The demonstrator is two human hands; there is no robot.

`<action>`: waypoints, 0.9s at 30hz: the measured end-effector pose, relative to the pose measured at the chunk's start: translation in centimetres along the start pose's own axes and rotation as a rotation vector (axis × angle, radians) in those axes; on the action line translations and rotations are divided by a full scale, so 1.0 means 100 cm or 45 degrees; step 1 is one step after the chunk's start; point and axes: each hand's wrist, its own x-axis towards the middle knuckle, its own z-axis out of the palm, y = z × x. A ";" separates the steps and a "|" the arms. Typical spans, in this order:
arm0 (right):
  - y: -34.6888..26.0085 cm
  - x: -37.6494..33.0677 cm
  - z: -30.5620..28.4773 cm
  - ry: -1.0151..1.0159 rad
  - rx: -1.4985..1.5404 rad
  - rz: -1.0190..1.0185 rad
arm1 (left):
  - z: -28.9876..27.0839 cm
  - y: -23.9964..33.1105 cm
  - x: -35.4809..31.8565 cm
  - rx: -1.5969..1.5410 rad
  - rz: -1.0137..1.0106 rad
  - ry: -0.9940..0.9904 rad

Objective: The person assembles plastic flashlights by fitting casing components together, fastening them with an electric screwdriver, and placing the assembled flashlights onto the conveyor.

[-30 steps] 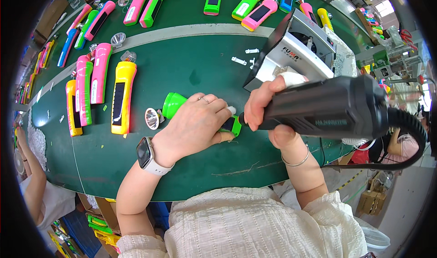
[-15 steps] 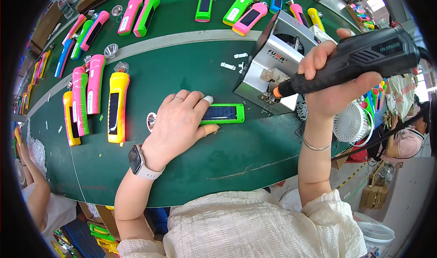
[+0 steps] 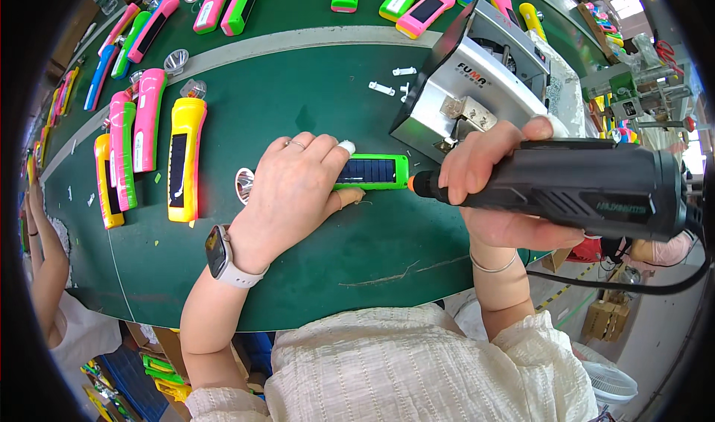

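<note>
A green flashlight (image 3: 380, 170) with a dark solar panel lies flat on the green tabletop. My left hand (image 3: 292, 187) is closed over its head end, covered finger and thumb tips gripping the body. A shiny reflector (image 3: 243, 186) pokes out on the left, beside my hand. In my right hand (image 3: 480, 169) is a black electric screwdriver (image 3: 588, 187), held level with fingers wrapped round its front. Its orange tip (image 3: 414, 183) is at the flashlight's right end; whether they touch I cannot tell.
A silver screw feeder (image 3: 454, 83) stands beyond the screwdriver, with small white plastic pieces (image 3: 382, 88) nearby. Yellow (image 3: 185, 157) and pink flashlights (image 3: 150, 120) lie at left; several more line the far side. The screwdriver's cable (image 3: 633, 288) loops at right. Another person's arm (image 3: 48, 265) shows at far left.
My right hand has brought the screwdriver from the screw feeder down and left to the flashlight's end. My left hand still holds the flashlight. The whole view has shifted slightly.
</note>
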 end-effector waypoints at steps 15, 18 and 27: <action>-0.049 0.007 -0.013 -0.176 -0.022 -0.008 | -0.015 0.020 -0.034 0.057 -0.026 0.021; -0.051 0.001 -0.019 -0.146 0.047 -0.002 | -0.007 0.010 -0.048 -0.015 -0.065 0.025; -0.032 -0.014 -0.021 0.058 -0.029 0.032 | -0.017 0.000 -0.028 0.045 0.057 -0.021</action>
